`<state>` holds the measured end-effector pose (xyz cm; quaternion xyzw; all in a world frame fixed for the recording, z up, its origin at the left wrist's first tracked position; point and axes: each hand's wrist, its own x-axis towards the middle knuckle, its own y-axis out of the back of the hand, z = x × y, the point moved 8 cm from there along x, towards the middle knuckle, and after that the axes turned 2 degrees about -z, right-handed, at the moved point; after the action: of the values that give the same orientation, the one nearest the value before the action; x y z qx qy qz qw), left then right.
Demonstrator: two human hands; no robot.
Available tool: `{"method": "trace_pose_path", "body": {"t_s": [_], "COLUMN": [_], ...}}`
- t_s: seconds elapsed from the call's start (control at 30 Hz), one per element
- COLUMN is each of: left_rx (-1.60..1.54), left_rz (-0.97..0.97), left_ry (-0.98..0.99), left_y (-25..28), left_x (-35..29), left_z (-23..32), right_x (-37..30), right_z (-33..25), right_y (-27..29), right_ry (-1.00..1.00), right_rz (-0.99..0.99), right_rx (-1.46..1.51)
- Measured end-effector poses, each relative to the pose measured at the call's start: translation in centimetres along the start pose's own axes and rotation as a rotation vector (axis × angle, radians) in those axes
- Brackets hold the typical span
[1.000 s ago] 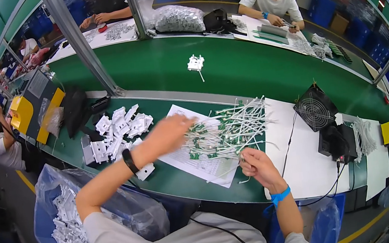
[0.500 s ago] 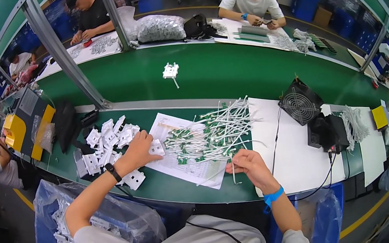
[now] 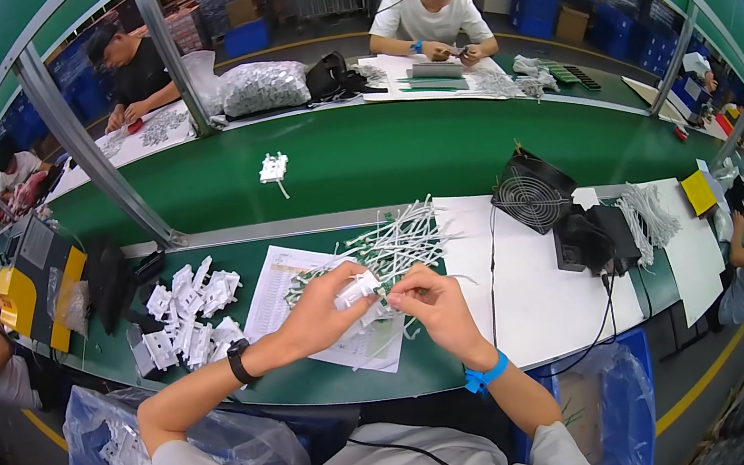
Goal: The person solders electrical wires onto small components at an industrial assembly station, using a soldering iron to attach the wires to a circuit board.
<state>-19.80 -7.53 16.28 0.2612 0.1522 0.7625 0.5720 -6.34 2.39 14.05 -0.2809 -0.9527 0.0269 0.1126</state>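
Observation:
Over the printed sheet (image 3: pixel 270 291), my left hand (image 3: pixel 318 310) grips a white plastic housing (image 3: pixel 358 288) between thumb and fingers. My right hand (image 3: pixel 436 308) meets it there, thumb and forefinger pinched on a small green circuit board with a white wire, mostly hidden by the fingers. Behind both hands lies a heap of green boards with white wires (image 3: pixel 404 239), partly covered by them. To the left, loose white housings (image 3: pixel 196 307) are piled on the green tabletop.
A black fan (image 3: pixel 531 191) and a dark box (image 3: pixel 618 234) stand on white board at the right, with white cables (image 3: pixel 647 220) beyond. A green conveyor belt (image 3: pixel 399 156) carries one white unit (image 3: pixel 273 167). Blue lined bins (image 3: pixel 87 448) sit below the table. Other people work across the belt.
My left hand has carried a housing rightward from beside the pile. My right hand has brought the wired board up and left to meet it. The whole view has shifted.

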Motion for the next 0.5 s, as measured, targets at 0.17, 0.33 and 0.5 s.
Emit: {"method": "trace_pose_path", "body": {"t_s": [0.17, 0.33, 0.5], "left_rx": [-0.125, -0.160, -0.217], "left_rz": [-0.075, -0.126, -0.206], "left_ry": [0.083, 0.159, 0.193], "left_y": [-2.0, -3.8, -5.9], "left_x": [0.9, 0.9, 1.2], "left_z": [-0.5, -1.5, -1.2], "right_x": [-1.0, -1.8, -1.7], "right_z": [1.8, 3.5, 5.1], "right_y": [1.2, 2.3, 3.7], "right_ry": [-0.215, -0.280, -0.343], "right_rz": [-0.052, -0.050, -0.062], "right_rx": [0.134, 0.092, -0.008]}}
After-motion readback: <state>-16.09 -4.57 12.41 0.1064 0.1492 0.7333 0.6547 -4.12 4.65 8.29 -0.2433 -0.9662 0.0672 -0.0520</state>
